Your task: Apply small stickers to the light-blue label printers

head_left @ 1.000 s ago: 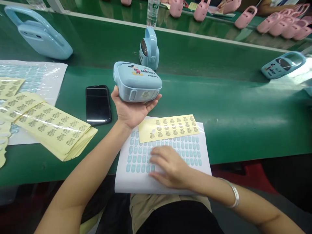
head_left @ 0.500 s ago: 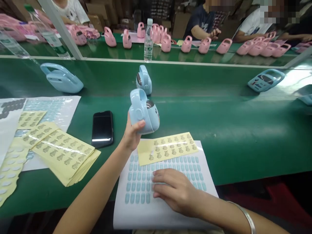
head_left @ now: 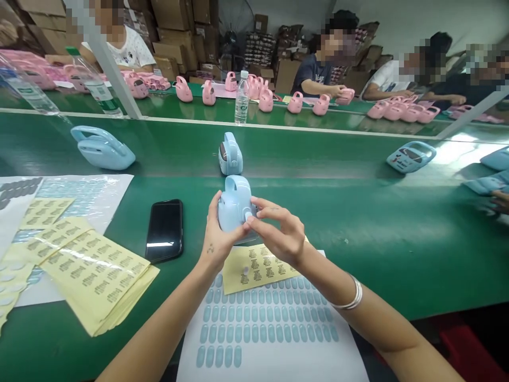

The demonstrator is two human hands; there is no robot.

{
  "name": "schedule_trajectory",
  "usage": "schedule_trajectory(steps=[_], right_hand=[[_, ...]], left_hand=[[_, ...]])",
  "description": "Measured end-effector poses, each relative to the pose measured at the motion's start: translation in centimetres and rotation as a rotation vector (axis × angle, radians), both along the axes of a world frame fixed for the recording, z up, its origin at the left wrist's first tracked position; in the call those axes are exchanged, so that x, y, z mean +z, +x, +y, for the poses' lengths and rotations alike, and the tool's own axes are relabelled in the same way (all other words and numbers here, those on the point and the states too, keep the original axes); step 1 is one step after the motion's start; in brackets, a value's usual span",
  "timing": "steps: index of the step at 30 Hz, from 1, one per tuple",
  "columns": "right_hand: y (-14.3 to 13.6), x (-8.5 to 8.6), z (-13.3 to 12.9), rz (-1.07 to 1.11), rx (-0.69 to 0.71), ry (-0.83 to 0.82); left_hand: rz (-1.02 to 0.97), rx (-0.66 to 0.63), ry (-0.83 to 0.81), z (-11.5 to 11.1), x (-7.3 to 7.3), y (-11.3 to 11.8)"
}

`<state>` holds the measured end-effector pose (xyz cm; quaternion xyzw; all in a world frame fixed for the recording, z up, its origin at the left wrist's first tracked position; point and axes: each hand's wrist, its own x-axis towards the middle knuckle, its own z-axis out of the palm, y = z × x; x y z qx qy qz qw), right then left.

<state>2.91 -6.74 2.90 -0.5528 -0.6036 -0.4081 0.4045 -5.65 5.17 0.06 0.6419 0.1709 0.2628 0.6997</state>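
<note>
A light-blue toy with a loop handle (head_left: 234, 204) is held up above the bench. Around its left side and underneath wraps my left hand (head_left: 217, 236). On its right side my right hand (head_left: 282, 231) pinches a small pale piece, apparently a sticker, against the surface. Below both hands lies a white sheet (head_left: 254, 366) with rows of blue oval stickers, the near rows exposed. A yellow label sheet (head_left: 238, 276) rests on its upper part, partly hidden by my right hand. Another blue toy (head_left: 230, 154) stands just behind the held one.
A black phone (head_left: 164, 229) lies left, beside stacked yellow label sheets (head_left: 95, 265). Blue toys sit at the far left (head_left: 103, 148) and right (head_left: 411, 157). Beyond a white rail (head_left: 278, 126) are a water bottle (head_left: 241, 101), pink toys and several people.
My right hand has left the blue sticker sheet and come up to the held toy. The toy has turned in my left hand. The view has tilted upward.
</note>
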Motion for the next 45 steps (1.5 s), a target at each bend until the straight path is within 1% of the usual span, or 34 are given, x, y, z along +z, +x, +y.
schedule_trajectory(steps=[5,9,13,17,21,23,26,27,29,31,32,35,38,41,45], right_hand=[[0.5,-0.1,0.3,0.007,0.049,0.038],[0.8,-0.1,0.3,0.000,0.069,0.046],[0.9,-0.1,0.3,-0.010,0.035,0.020],[0.5,0.4,0.2,-0.011,0.004,-0.015],[-0.1,1.2,-0.2,-0.004,-0.052,-0.121],[-0.1,1.6,-0.7,-0.042,-0.075,-0.203],[-0.3,2.1,-1.7,-0.065,-0.099,-0.339],[-0.6,2.1,-2.1,-0.030,-0.093,-0.352],[-1.7,2.0,-2.9,0.109,-0.059,-0.305],[-3.5,1.3,-3.6,0.277,-0.004,-0.244],[-4.6,0.8,-4.0,0.339,0.027,-0.251],[-7.9,-1.5,-5.1,0.402,0.100,-0.407],[-10.3,-3.8,-6.3,0.400,0.085,-0.591],[-11.4,-5.1,-7.3,0.404,0.061,-0.708],[-11.8,-5.6,-7.8,0.388,0.026,-0.787]], left_hand=[[0.086,0.023,0.001,-0.2,0.3,-0.1],[0.110,0.038,0.034,-0.2,0.2,-0.2],[0.110,0.052,0.040,-0.2,0.0,-0.1],[0.112,0.069,0.056,-0.1,-0.1,-0.2],[0.097,0.068,0.092,0.3,-0.1,-0.2],[0.080,0.052,0.050,0.4,0.1,-0.2],[0.045,-0.021,-0.125,0.4,0.7,-0.1],[0.032,-0.046,-0.179,0.4,0.9,0.0],[0.004,-0.073,-0.245,0.4,1.2,0.1],[-0.021,-0.076,-0.284,0.5,1.3,0.3],[-0.035,-0.076,-0.308,0.6,1.3,0.4],[-0.069,-0.109,-0.400,0.8,1.3,0.5],[-0.077,-0.182,-0.509,0.6,1.6,0.4],[-0.069,-0.240,-0.588,0.6,2.1,0.3],[-0.073,-0.293,-0.656,0.9,2.5,0.3]])
